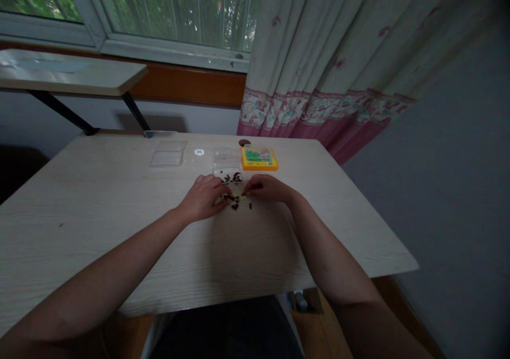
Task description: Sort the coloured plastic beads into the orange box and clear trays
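Observation:
A small pile of dark brown and pale yellow pieces (236, 199) lies on the table between my two hands. My left hand (203, 197) rests at the pile's left side, thumb and fingers apart around some dark pieces. From the right, my right hand (271, 188) reaches in with its fingertips pinched together at the pile's edge; whatever they hold is too small to make out. One dark piece (251, 206) lies apart, below the right hand. Just beyond the hands, a clear plastic box (227, 160) holds more dark pieces (233, 177).
A yellow box (260, 160) with a green picture stands right of the clear box. Farther left lie a clear lid or tray (167, 158) and a small round shiny thing (199, 152). A raised shelf (71, 75) stands at back left; a curtain (279, 104) hangs behind the table (338, 215).

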### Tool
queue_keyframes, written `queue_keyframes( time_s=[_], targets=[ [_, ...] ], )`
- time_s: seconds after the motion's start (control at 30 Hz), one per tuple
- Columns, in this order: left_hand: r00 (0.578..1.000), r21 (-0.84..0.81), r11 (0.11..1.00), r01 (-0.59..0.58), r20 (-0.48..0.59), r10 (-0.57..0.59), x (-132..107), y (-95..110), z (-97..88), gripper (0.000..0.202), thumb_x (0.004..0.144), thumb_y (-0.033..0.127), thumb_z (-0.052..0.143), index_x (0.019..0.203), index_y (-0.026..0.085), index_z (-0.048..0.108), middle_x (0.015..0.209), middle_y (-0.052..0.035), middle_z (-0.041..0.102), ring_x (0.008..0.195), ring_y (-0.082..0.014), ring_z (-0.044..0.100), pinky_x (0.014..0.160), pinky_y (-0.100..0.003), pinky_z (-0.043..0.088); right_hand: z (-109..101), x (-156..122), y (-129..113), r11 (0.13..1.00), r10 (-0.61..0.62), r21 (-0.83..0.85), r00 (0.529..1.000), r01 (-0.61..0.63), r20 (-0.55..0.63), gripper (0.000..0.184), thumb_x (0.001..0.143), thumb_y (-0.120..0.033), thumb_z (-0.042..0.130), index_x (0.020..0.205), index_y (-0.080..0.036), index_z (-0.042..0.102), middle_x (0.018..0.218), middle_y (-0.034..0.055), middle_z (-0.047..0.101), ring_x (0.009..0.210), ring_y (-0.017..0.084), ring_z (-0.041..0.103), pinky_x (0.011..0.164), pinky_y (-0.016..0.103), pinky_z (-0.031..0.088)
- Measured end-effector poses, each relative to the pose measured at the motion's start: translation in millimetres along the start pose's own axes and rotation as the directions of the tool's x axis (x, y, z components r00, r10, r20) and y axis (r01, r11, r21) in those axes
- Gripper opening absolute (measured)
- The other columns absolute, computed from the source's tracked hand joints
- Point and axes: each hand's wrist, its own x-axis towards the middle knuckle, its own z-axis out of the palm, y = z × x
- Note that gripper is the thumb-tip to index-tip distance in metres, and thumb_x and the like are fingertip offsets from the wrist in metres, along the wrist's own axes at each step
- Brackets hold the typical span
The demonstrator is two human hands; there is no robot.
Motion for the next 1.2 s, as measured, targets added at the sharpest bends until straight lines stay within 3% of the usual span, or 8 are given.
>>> queue_keyframes(
  time_s=[0.57,0.87,1.03,1.2],
  targets=[
    [0.998,-0.067,0.997,-0.024,0.049,0.028,0.1,1.7,-1.5,0.019,0.094,0.038,0.056,0.099,0.023,0.067,0.094,-0.0051,0.061,0.095,-0.0226,0.053,0.081,-0.035,0.037,6.9,3.5,4.4,0.997,-0.012,-0.078,0.996,0.006,-0.087,0.011,0.08,-0.024,0.068,0.087,-0.019,0.076,0.085,0.0026,0.064,0.078,0.015,0.058,0.074,0.027,0.043],
    [0.999,-0.054,0.998,-0.02,0.026,0.021,-2.7,2.1,0.5,0.025,0.097,0.038,0.05,0.094,0.02,0.067,0.092,-0.0067,0.062,0.092,-0.0223,0.054,0.078,-0.036,0.04,7.2,5.0,4.5,0.993,0.004,0.121,0.99,0.013,-0.138,0.015,0.08,-0.03,0.068,0.087,-0.018,0.075,0.084,0.0025,0.067,0.079,0.016,0.059,0.076,0.028,0.045],
    [1.0,-0.052,0.998,-0.023,0.007,0.023,-2.9,2.7,0.4,0.021,0.097,0.034,0.051,0.094,0.02,0.065,0.093,-0.0067,0.062,0.093,-0.0225,0.054,0.08,-0.036,0.04,23.6,17.1,-0.8,0.991,0.061,0.137,0.91,-0.005,-0.411,0.018,0.082,-0.032,0.067,0.089,-0.018,0.075,0.089,0.0045,0.07,0.083,0.017,0.06,0.078,0.029,0.044],
    [0.993,-0.06,0.996,0.068,-0.09,-0.073,-3.2,0.4,0.8,0.017,0.095,0.031,0.053,0.093,0.019,0.065,0.09,-0.0069,0.061,0.09,-0.0226,0.053,0.079,-0.036,0.04,38.2,27.8,0.3,0.988,0.112,0.147,0.835,-0.038,-0.539,0.015,0.082,-0.032,0.067,0.088,-0.021,0.075,0.093,0.0049,0.071,0.092,0.019,0.062,0.086,0.031,0.045]
  ],
)
